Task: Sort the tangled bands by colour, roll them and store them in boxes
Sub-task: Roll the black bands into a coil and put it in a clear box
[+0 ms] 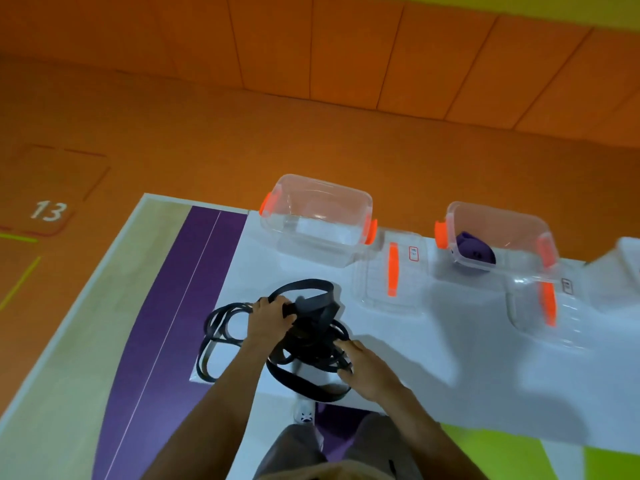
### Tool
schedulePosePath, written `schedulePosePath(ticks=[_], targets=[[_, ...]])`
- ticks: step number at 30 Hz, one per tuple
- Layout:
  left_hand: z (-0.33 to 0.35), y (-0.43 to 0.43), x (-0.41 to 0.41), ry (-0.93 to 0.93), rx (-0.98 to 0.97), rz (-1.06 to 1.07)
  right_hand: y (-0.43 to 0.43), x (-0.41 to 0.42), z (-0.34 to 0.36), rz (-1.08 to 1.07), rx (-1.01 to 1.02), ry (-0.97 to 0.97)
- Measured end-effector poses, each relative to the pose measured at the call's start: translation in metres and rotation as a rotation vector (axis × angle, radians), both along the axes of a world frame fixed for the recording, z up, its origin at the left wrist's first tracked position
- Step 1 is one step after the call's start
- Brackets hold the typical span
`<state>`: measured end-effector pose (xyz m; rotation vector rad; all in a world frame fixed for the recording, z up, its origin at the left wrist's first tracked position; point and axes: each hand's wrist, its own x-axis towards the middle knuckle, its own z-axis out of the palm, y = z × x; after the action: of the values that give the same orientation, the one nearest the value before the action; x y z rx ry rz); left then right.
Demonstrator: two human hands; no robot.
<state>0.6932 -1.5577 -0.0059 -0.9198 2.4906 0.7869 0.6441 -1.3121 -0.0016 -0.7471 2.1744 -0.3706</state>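
The left hand (272, 318) is curled over a wide strap at the top of the tangle of black bands (311, 337), its fingers wrapped round the strap. The right hand (367, 370) lies at the near right edge of the same tangle, with its fingertips hooked round a few thin strands. The heap sits between the two hands on the white sheet (450, 368). Thinner loops spill out to the left of the left hand, and one broad loop hangs just below the right hand's fingers.

Beyond the left hand, a little to its right, stands a clear box (322, 192) with orange latches; nothing shows inside it. Its clear lid (377, 282) with an orange strip lies flat, just past the tangle and ahead of the right hand. Farther right of the right hand, well apart from it, stands a second clear box (502, 216) that holds a rolled purple band (474, 252). A second lid (530, 317) lies in front of that box.

Left of the left hand, a purple strip (166, 323) runs along beside the sheet. Below both wrists a white shoe (304, 414) shows. Far out to the left, the orange floor bears the number 13 (48, 211).
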Motion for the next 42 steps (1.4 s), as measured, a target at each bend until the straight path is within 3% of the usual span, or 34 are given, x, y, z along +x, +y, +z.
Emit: schedulePosePath(ticks=[4, 11, 16, 19, 22, 25, 29, 32, 35, 38, 42], targets=[[-0.009, -0.007, -0.008, -0.022, -0.04, 0.039, 0.002, 0.003, -0.001, -0.04, 0.012, 0.026], [-0.009, -0.011, -0.011, 0.185, 0.088, 0.285, 0.009, -0.005, -0.007, -0.204, -0.063, 0.108], [0.005, 0.001, -0.012, 0.463, 0.276, 0.515, -0.003, -0.015, -0.006, -0.39, -0.237, 0.129], [0.021, 0.01, -0.009, 0.614, 0.4, 0.615, -0.029, -0.024, 0.008, -0.568, -0.445, -0.017], [0.038, 0.018, 0.001, 0.706, 0.525, 0.631, -0.061, -0.031, 0.033, -0.743, -0.595, -0.288], [0.049, 0.022, 0.01, 0.738, 0.604, 0.474, -0.087, -0.037, 0.055, -0.813, -0.679, -0.519], [0.062, 0.021, 0.015, 0.713, 0.654, 0.296, -0.108, -0.041, 0.076, -0.94, -0.854, -0.633], [0.069, 0.015, 0.014, 0.676, 0.695, 0.259, -0.112, -0.045, 0.087, -1.021, -0.999, -0.59], [0.083, 0.012, 0.008, 0.719, 0.694, 0.25, -0.11, -0.048, 0.096, -0.971, -1.009, -0.544], [0.106, 0.014, -0.01, 0.826, 0.657, 0.206, -0.111, -0.046, 0.104, -0.879, -0.977, -0.286], [0.133, 0.028, -0.034, 0.905, 0.628, 0.308, -0.115, -0.035, 0.106, -0.685, -1.013, 0.09]])
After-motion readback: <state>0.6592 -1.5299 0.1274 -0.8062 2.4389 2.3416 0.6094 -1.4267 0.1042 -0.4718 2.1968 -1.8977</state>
